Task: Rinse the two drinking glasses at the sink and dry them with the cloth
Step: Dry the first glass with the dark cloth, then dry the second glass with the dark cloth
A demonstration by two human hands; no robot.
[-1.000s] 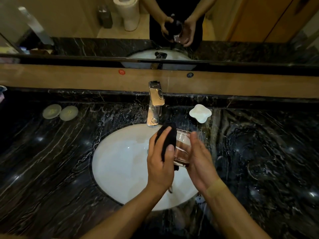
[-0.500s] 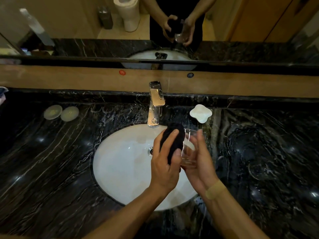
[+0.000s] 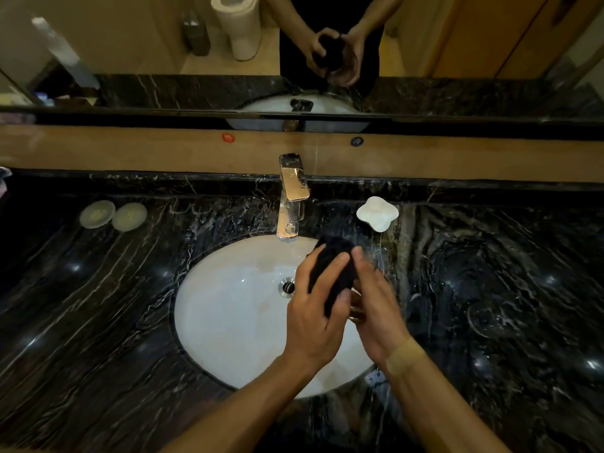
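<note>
Cloth (image 3: 331, 273) now covers glass (image 3: 356, 310) between both hands.

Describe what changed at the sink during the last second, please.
The left hand worked the black cloth further over the glass, which the right hand now covers almost fully. Both hands kept their hold above the basin; the tap stayed off.

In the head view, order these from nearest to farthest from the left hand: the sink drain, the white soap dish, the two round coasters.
1. Round metal sink drain: just left of the left hand.
2. White lobed soap dish: behind, right.
3. Two pale round coasters: far left.
</note>
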